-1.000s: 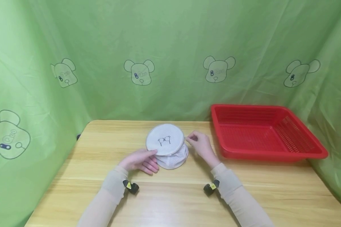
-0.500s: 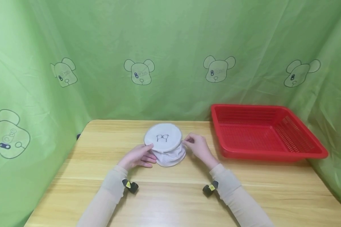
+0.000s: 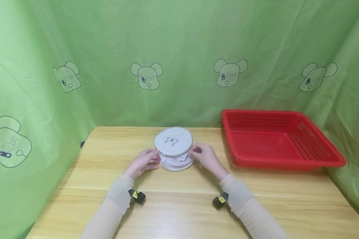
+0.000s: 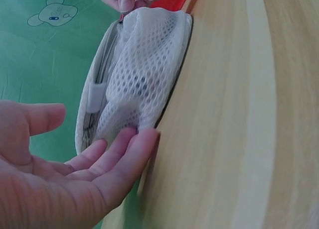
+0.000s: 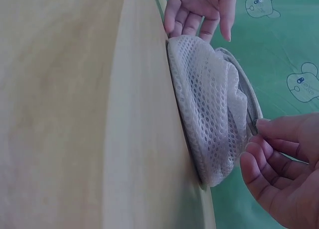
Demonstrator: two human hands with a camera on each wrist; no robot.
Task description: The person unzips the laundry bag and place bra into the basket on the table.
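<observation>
A white round mesh laundry bag (image 3: 176,159) stands on the table, its flat lid printed with a small line drawing. Along the edge under the lid runs a zipper (image 4: 104,59), with a pale tab over part of it. My left hand (image 3: 142,162) is at the bag's left side, fingers extended against the mesh and thumb held apart from it in the left wrist view. On the opposite side, my right hand (image 3: 206,157) pinches at the zipper edge with thumb and forefinger (image 5: 264,127). What lies between those fingertips is hidden.
A red plastic basket (image 3: 236,161) with perforated sides sits at the right rear of the wooden table (image 3: 173,209). Green curtains (image 3: 182,99) with bear-head prints hang behind and on both sides.
The bag has shifted slightly away from me and its lid has turned and levelled. My left thumb has come off the lid's top; my right hand has moved slightly left and down along the edge.
</observation>
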